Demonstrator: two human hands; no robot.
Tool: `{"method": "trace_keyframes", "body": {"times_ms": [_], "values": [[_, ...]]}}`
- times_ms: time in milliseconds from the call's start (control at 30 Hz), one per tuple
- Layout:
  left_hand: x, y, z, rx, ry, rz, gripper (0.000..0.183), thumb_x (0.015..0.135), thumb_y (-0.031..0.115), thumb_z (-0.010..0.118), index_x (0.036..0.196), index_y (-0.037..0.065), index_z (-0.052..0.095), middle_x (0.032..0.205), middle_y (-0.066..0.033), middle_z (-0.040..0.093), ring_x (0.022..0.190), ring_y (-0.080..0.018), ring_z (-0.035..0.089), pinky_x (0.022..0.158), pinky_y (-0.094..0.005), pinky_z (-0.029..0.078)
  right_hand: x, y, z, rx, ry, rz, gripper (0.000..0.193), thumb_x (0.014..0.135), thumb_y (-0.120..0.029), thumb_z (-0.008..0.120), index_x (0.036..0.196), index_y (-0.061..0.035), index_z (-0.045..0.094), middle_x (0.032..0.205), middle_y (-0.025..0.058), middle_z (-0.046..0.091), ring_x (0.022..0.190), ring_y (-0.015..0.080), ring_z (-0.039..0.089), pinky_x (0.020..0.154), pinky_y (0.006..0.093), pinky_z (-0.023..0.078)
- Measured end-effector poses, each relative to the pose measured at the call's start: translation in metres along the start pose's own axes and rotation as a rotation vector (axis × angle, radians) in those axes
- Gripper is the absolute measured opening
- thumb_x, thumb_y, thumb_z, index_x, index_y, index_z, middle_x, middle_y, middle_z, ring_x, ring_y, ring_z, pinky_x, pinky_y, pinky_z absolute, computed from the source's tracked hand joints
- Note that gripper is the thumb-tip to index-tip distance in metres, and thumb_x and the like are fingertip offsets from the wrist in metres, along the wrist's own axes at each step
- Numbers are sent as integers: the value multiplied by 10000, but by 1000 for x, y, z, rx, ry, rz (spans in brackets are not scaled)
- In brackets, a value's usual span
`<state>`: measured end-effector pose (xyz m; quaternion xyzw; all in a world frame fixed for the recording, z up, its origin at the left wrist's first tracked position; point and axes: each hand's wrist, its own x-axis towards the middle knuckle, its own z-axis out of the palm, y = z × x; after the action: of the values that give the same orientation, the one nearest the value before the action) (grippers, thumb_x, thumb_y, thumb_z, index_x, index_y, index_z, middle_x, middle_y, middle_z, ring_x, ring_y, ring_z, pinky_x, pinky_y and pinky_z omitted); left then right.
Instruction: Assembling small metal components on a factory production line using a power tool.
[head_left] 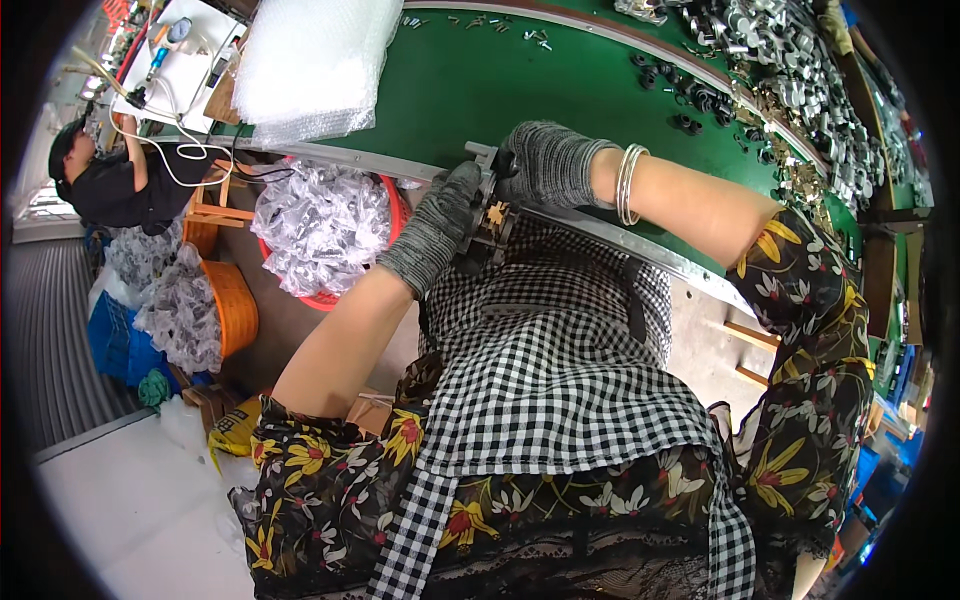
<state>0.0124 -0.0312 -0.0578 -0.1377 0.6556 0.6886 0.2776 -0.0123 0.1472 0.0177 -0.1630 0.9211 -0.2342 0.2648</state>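
Note:
A small dark metal assembly with a brass-coloured piece in it is held at the near edge of the green worktable. My left hand, in a grey knit glove, grips it from the left, thumb near its top. My right hand, gloved alike, has its fingers curled against the upper right of the same assembly, by a light metal bar that sticks out at the top. The right fingertips are partly hidden, as is the assembly's underside.
Bubble wrap sheets lie at the table's left. Black parts and a pile of metal parts spread along the right. A red tub of bagged items stands below the left edge. Another person sits far left beside an orange crate.

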Motion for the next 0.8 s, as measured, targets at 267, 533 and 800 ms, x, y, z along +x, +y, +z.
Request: {"method": "trace_keyframes", "body": {"times_ms": [267, 533, 800], "values": [[-14, 4, 7, 316, -19, 306, 355, 950, 374, 443, 1065, 49, 525, 903, -59, 555, 800, -149, 525, 725, -286, 462, 0, 2, 0, 48, -67, -32, 198, 794, -153, 640, 928, -14, 682, 771, 156, 668, 666, 241, 629, 666, 339, 511], [-4, -16, -4, 538, -65, 623, 342, 961, 372, 437, 1056, 52, 507, 919, -67, 548, 826, -136, 526, 746, -285, 460, -2, 9, 6, 134, -44, -96, 190, 802, -146, 639, 939, -21, 680, 779, 156, 673, 679, 216, 638, 677, 325, 512], [8, -24, 9, 130, -20, 216, 341, 954, 373, 451, 1045, 49, 510, 808, -72, 574, 627, -149, 557, 590, -294, 503, -14, 6, -6, 42, 142, -159, 207, 800, -181, 670, 927, -18, 679, 741, 145, 658, 655, 234, 624, 640, 334, 509]]}}
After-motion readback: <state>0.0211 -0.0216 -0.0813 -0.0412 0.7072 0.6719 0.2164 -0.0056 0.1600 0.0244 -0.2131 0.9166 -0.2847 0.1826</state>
